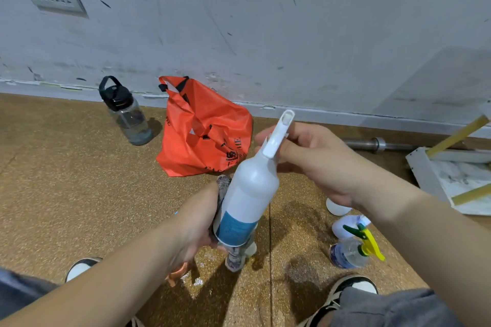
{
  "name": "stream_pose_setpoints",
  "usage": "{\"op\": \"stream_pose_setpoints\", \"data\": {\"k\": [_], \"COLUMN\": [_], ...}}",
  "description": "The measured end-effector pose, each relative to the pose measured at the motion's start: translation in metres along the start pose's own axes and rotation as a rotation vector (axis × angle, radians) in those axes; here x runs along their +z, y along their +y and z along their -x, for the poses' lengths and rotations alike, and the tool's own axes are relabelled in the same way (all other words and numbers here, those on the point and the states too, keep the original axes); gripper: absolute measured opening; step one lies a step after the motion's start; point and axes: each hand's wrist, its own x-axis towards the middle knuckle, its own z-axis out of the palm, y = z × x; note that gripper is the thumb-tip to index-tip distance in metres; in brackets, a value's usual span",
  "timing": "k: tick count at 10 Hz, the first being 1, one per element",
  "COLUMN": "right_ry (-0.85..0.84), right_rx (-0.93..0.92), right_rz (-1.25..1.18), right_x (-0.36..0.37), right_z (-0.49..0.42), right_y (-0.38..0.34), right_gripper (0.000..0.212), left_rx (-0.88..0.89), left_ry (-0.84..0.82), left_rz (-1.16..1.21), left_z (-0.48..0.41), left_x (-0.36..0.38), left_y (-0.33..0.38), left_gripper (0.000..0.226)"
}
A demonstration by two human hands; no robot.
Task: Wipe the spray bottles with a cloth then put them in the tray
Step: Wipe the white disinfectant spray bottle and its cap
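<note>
Centre frame | left hand (196, 223) clamps cloth (222, 186) round bottle (249, 194) base | right hand (313, 164) grips spray head (279, 135) | risk: squeeze there could spray

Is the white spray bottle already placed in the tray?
No, the left hand and the right hand hold the white spray bottle in the air, while the tray lies apart at the right.

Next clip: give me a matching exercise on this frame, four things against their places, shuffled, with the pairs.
Things
1 white spray bottle
2 orange bag
3 water bottle
4 yellow-trigger spray bottle

Places
A on the floor, lower right
B held by left hand and right hand
C standing by the wall, far left
D slumped by the wall, centre

Pairs: 1-B, 2-D, 3-C, 4-A
</note>
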Motion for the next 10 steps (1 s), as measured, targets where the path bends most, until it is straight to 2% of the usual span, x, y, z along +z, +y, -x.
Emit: {"op": "stream_pose_setpoints", "data": {"k": [1, 2, 3, 4, 5, 6, 7, 8, 9, 10], "right_ry": [0.090, 0.208, 0.276, 0.274, 0.290, 0.352, 0.435, 0.461, 0.417, 0.350], "right_rx": [-0.003, 0.012, 0.040, 0.059, 0.068, 0.069, 0.080, 0.084, 0.105, 0.121], "right_rz": [-0.044, -0.121, -0.152, -0.150, -0.152, -0.185, -0.213, -0.204, -0.200, -0.164], "right_x": [0.009, 0.011, 0.014, 0.021, 0.025, 0.022, 0.016, 0.015, 0.024, 0.034], "right_z": [-0.002, -0.004, -0.005, -0.001, 0.003, 0.002, -0.001, -0.002, 0.001, 0.005], "right_y": [0.003, 0.001, 0.003, 0.007, 0.006, 0.000, -0.004, -0.002, 0.003, 0.003], "right_gripper": [0.016, 0.022, 0.038, 0.034, 0.033, 0.039, 0.046, 0.048, 0.045, 0.033], "left_rx": [0.021, 0.066, 0.358, 0.880, 1.188, 1.098, 0.837, 0.916, 1.185, 1.310], "left_ry": [0.007, 0.002, 0.096, 0.007, 0.130, 0.004, -0.076, -0.026, 0.040, 0.096], "left_rz": [-0.045, -0.138, -0.188, -0.476, -0.801, -0.626, -0.430, -0.582, -0.784, -0.800], "left_z": [-0.016, -0.012, 0.004, 0.032, 0.027, 0.013, -0.001, 0.002, 0.013, 0.019], "left_x": [-0.002, 0.003, 0.015, 0.026, 0.023, 0.013, 0.006, 0.013, 0.019, 0.016], "left_y": [-0.009, -0.009, -0.001, 0.003, -0.002, -0.007, -0.025, -0.036, -0.022, -0.005], "left_gripper": [0.063, 0.065, 0.038, 0.022, 0.022, 0.030, 0.033, 0.034, 0.029, 0.025]}}
